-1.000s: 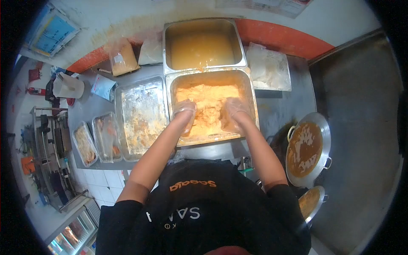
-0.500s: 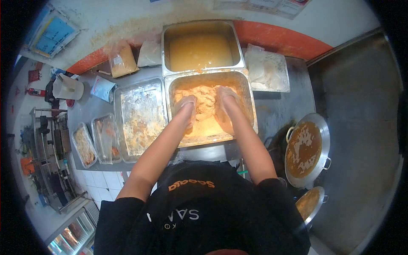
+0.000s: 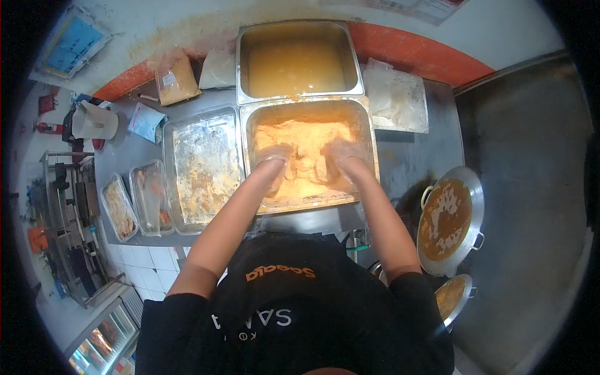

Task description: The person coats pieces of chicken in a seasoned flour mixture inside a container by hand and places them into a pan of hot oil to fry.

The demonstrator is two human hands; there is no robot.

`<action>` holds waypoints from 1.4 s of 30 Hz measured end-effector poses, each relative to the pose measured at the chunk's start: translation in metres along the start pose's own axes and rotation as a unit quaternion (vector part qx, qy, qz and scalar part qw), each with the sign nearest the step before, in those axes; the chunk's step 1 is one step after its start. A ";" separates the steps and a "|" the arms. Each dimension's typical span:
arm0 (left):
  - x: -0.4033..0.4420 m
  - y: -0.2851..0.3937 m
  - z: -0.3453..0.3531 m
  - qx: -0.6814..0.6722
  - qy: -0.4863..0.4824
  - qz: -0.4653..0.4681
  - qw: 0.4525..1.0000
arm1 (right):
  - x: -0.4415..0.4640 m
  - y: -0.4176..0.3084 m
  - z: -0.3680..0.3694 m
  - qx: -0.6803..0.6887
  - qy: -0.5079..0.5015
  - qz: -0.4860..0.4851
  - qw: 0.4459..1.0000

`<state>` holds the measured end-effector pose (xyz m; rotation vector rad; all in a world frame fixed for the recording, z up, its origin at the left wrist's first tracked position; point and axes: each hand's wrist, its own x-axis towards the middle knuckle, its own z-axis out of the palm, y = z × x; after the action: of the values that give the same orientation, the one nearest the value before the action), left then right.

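Orange-tinted flour [image 3: 303, 134] fills the bottom of a deep metal pan [image 3: 373, 147] in front of me. My left hand [image 3: 275, 161], in a clear plastic glove, reaches into the flour at the pan's left side. At the right side my right hand [image 3: 342, 161], gloved the same way, is also down in the flour. Flour coats both gloves and the fingers are blurred, so I cannot make out their shape. Floury lumps [image 3: 306, 164] lie between the hands.
Behind the pan stands another metal pan of yellowish liquid [image 3: 297, 65]. A floury tray [image 3: 206, 169] and two clear containers [image 3: 150, 197] [image 3: 119, 209] are at left. Powder bags stand at the back. At right are a white-topped tray [image 3: 397, 100] and two pans of brown oil [image 3: 447, 219].
My right hand moved forward, then came back nearer and stirred the flour. My left hand stays near the pan's left side. The lumps between them are now more covered with flour.
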<state>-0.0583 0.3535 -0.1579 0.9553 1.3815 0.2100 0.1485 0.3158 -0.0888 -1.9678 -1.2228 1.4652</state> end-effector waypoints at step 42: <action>0.058 -0.009 0.010 0.073 0.168 0.183 0.966 | 0.044 0.034 0.029 -0.035 0.115 -0.135 0.984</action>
<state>-0.0392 0.3809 -0.2073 1.3424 1.5336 0.5777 0.1394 0.3288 -0.1492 -1.8666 -1.3867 1.0451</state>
